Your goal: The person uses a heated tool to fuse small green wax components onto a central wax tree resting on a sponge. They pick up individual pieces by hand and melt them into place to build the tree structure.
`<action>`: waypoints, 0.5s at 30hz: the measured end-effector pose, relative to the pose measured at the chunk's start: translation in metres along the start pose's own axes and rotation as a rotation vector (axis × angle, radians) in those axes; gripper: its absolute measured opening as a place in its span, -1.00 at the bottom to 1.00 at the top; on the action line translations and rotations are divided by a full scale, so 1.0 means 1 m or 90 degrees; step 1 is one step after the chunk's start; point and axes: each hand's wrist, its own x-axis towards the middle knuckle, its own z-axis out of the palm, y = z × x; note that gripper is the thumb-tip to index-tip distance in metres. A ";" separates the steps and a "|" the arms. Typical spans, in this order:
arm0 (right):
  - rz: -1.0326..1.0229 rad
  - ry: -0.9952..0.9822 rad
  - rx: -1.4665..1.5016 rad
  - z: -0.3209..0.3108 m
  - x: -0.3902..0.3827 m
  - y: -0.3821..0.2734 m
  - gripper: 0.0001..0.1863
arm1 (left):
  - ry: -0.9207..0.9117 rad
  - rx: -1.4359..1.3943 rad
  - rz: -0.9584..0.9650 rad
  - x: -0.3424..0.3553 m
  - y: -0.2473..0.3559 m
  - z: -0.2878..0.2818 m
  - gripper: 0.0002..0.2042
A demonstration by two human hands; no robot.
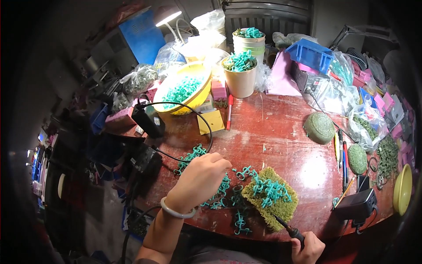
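Head view: right fingers (311, 243) wrap black tool (293, 231) by table edge (257, 238); left fingers (221, 163) bunched, hold unclear; open tabletop (274, 136) beyond.

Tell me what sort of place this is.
Probably a small workshop: the right hand holds a black pen-like tool over a yellow-green pad bearing turquoise pieces, and a yellow basin holds more under a lit lamp.

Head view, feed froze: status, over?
Right hand gripping black tool, tip at yellow-green sponge. Left hand near teal pieces; grip unclear. Black cable beside left hand.
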 end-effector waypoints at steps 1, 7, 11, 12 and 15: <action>-0.001 -0.002 0.001 0.001 0.000 -0.001 -0.73 | 0.040 -0.014 -0.007 -0.002 0.001 -0.002 -0.87; 0.039 0.018 -0.004 -0.003 -0.002 0.008 -0.74 | 0.439 -0.140 0.041 -0.005 0.044 0.000 -0.89; 0.021 0.000 0.022 -0.006 0.004 -0.006 -0.73 | 0.704 -0.312 0.296 -0.082 0.087 -0.014 -0.85; 0.022 -0.015 -0.003 -0.007 0.001 -0.002 -0.73 | 0.823 -0.226 0.323 -0.089 0.096 -0.009 -0.78; 0.028 0.034 0.026 0.019 0.000 0.013 -0.55 | 1.155 0.186 0.356 -0.112 0.126 -0.023 -0.52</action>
